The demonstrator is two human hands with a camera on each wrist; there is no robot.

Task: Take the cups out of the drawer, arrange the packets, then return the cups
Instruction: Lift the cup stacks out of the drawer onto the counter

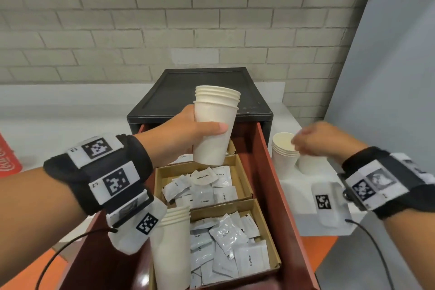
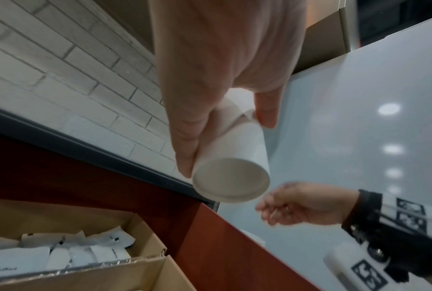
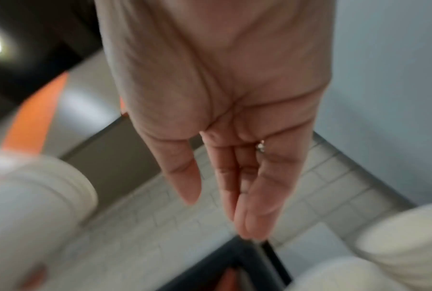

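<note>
Your left hand (image 1: pixel 188 133) gripping a stack of cups (image 1: pixel 215 125) above the open drawer (image 1: pixel 270 172), your right hand (image 1: pixel 315 140) hovering slack-fingered, holding nothing, over cups on the tabletop (image 1: pixel 283 155)

A white tabletop (image 1: pixel 58 115) runs along the grey brick wall. On it stands a black drawer unit (image 1: pixel 200 94) with its red drawer (image 1: pixel 270 172) pulled out. Just right of the drawer, two stacks of paper cups (image 1: pixel 283 155) stand upright on the tabletop, close together.
</note>
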